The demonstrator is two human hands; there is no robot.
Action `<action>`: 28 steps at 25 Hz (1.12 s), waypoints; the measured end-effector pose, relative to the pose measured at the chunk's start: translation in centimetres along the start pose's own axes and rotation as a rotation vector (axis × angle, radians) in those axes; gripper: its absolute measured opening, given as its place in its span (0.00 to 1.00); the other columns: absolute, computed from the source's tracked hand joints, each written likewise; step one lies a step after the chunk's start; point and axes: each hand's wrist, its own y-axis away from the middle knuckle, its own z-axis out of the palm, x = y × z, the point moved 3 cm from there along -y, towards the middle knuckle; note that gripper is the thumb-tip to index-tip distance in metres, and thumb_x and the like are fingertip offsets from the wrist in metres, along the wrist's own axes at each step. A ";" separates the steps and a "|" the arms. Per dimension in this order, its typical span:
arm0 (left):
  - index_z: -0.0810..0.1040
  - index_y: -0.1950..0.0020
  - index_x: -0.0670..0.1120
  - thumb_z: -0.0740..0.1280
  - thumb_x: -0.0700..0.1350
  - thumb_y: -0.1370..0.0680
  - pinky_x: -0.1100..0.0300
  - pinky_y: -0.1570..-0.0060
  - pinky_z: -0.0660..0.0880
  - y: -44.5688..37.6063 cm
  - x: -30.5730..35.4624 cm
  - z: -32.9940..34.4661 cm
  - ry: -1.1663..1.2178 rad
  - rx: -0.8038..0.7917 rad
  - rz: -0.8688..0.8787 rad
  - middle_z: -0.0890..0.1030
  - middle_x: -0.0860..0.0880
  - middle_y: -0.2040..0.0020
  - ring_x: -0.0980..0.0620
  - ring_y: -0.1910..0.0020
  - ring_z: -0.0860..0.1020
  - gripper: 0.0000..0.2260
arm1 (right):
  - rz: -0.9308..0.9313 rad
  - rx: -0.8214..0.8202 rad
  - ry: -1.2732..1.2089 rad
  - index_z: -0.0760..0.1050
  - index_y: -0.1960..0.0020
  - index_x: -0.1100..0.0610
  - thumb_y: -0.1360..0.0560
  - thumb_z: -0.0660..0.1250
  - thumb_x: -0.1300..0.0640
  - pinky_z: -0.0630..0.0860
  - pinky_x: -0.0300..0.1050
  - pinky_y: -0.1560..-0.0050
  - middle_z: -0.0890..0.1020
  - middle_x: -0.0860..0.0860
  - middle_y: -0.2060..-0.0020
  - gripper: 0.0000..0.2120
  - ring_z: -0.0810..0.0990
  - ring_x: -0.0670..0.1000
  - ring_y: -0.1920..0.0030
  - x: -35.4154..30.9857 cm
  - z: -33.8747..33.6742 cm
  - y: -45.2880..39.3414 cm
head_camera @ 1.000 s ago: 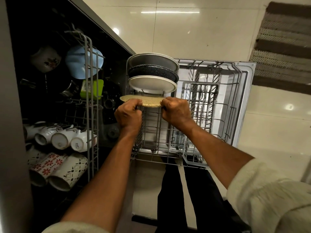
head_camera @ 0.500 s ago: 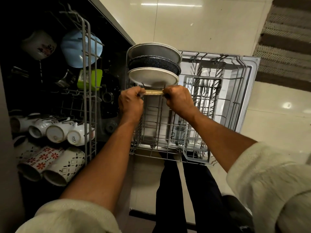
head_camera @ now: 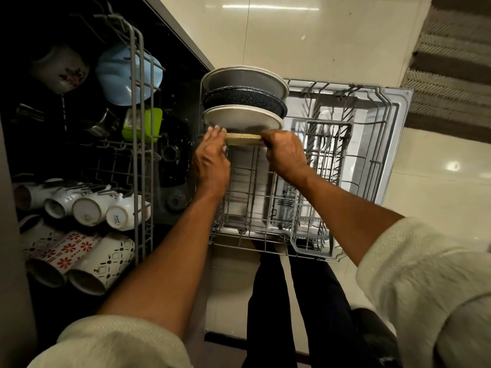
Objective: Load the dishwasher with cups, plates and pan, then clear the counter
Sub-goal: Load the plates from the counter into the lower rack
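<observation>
A beige speckled plate [head_camera: 244, 139] stands on edge in the pulled-out lower rack [head_camera: 305, 197], just in front of a white plate [head_camera: 241, 119], a dark speckled plate [head_camera: 244, 98] and a grey plate [head_camera: 244, 78]. My right hand [head_camera: 285, 152] grips the beige plate's right rim. At its left rim my left hand [head_camera: 212, 155] lies with straightened fingers touching the edge. The upper rack [head_camera: 140, 144] holds several white and patterned cups [head_camera: 90, 208] lying on their sides.
The open dishwasher door [head_camera: 393, 144] lies under the lower rack, with a cutlery basket [head_camera: 313, 229] at its near right. A blue bowl [head_camera: 125, 75], a green container [head_camera: 143, 123] and a floral cup [head_camera: 62, 69] sit deeper inside. My legs stand on the tiled floor [head_camera: 332, 35].
The beige plate has gone from flat to standing on edge and moved down into the rack in front of the white plate. My left fingers have straightened at its rim.
</observation>
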 end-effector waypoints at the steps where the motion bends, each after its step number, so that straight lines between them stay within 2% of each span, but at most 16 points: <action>1: 0.77 0.34 0.38 0.64 0.28 0.24 0.69 0.31 0.60 -0.5 0.1 0.0 0.009 -0.011 -0.005 0.77 0.41 0.33 0.45 0.31 0.74 0.19 | -0.001 0.027 0.005 0.82 0.49 0.61 0.21 0.66 0.65 0.66 0.38 0.60 0.83 0.58 0.60 0.06 0.76 0.52 0.65 -0.1 -0.2 0.0; 3: 0.76 0.33 0.38 0.64 0.28 0.23 0.68 0.30 0.60 -1.7 0.6 0.2 0.040 -0.048 -0.009 0.76 0.40 0.31 0.46 0.29 0.72 0.19 | 0.035 0.021 -0.016 0.82 0.47 0.60 0.20 0.66 0.64 0.65 0.37 0.59 0.85 0.57 0.57 0.07 0.77 0.51 0.64 0.4 -0.3 -0.1; 5: 0.74 0.31 0.38 0.63 0.29 0.22 0.65 0.27 0.60 -2.5 0.9 0.5 0.031 -0.108 -0.027 0.73 0.40 0.28 0.46 0.27 0.70 0.20 | 0.116 -0.067 -0.093 0.82 0.41 0.58 0.19 0.65 0.61 0.69 0.35 0.56 0.85 0.56 0.51 0.10 0.80 0.49 0.59 1.1 -0.1 -0.8; 8: 0.71 0.28 0.39 0.63 0.30 0.22 0.66 0.27 0.55 -2.6 1.1 0.9 -0.004 -0.144 -0.053 0.69 0.41 0.25 0.47 0.24 0.65 0.23 | 0.168 -0.148 -0.122 0.80 0.37 0.58 0.18 0.64 0.60 0.67 0.32 0.54 0.84 0.57 0.46 0.12 0.76 0.46 0.56 1.8 0.2 -1.7; 10: 0.69 0.26 0.39 0.64 0.30 0.23 0.67 0.27 0.52 -2.3 1.2 1.0 -0.031 -0.145 -0.054 0.67 0.41 0.24 0.46 0.23 0.63 0.25 | 0.143 -0.125 -0.108 0.78 0.34 0.56 0.18 0.63 0.60 0.68 0.33 0.55 0.84 0.56 0.46 0.14 0.76 0.46 0.56 1.7 0.1 -1.6; 12: 0.65 0.24 0.38 0.64 0.29 0.25 0.65 0.26 0.51 -2.2 1.0 1.0 -0.068 -0.176 -0.062 0.63 0.40 0.22 0.46 0.22 0.59 0.29 | 0.048 -0.033 -0.077 0.77 0.32 0.55 0.18 0.64 0.61 0.73 0.34 0.54 0.83 0.55 0.45 0.15 0.81 0.49 0.54 1.3 0.1 -0.8; 14: 0.60 0.22 0.39 0.66 0.30 0.26 0.62 0.24 0.49 -2.2 0.6 1.0 -0.106 -0.219 -0.089 0.58 0.40 0.20 0.45 0.20 0.54 0.34 | -0.030 0.049 -0.053 0.76 0.31 0.60 0.21 0.64 0.67 0.79 0.40 0.50 0.83 0.59 0.43 0.18 0.83 0.55 0.50 0.9 0.7 0.2; 16: 0.56 0.20 0.39 0.68 0.31 0.27 0.59 0.23 0.48 -2.2 0.4 0.8 -0.135 -0.249 -0.111 0.54 0.40 0.19 0.45 0.20 0.50 0.37 | -0.029 0.057 -0.024 0.73 0.30 0.65 0.24 0.64 0.72 0.80 0.49 0.42 0.80 0.63 0.39 0.22 0.81 0.61 0.44 0.4 1.3 0.8; 18: 0.54 0.20 0.39 0.68 0.30 0.29 0.57 0.22 0.48 -2.0 0.5 0.8 -0.127 -0.255 -0.088 0.52 0.41 0.19 0.45 0.20 0.49 0.40 | -0.003 0.019 -0.004 0.68 0.26 0.67 0.24 0.62 0.73 0.77 0.53 0.35 0.77 0.64 0.35 0.26 0.78 0.62 0.37 -0.1 1.5 0.8; 22: 0.53 0.20 0.40 0.66 0.27 0.30 0.56 0.21 0.48 -1.2 1.4 1.1 -0.087 -0.300 -0.011 0.50 0.41 0.19 0.46 0.19 0.47 0.42 | 0.007 -0.108 0.047 0.61 0.22 0.65 0.24 0.63 0.72 0.70 0.50 0.28 0.72 0.63 0.29 0.31 0.72 0.60 0.31 -0.6 1.0 0.5; 24: 0.49 0.19 0.41 0.69 0.30 0.30 0.53 0.21 0.48 -0.8 1.7 1.3 -0.134 -0.330 -0.032 0.47 0.42 0.18 0.46 0.19 0.44 0.44 | 0.010 -0.150 0.072 0.57 0.21 0.65 0.24 0.64 0.71 0.65 0.49 0.25 0.67 0.63 0.26 0.34 0.68 0.60 0.27 -0.8 0.8 0.8; 28: 0.44 0.19 0.40 0.73 0.36 0.29 0.52 0.21 0.44 0.4 2.1 0.5 -0.237 -0.368 -0.055 0.42 0.42 0.19 0.45 0.20 0.41 0.48 | 0.021 -0.200 0.091 0.49 0.19 0.64 0.23 0.64 0.68 0.56 0.51 0.21 0.56 0.62 0.20 0.38 0.56 0.60 0.20 -1.5 0.4 2.2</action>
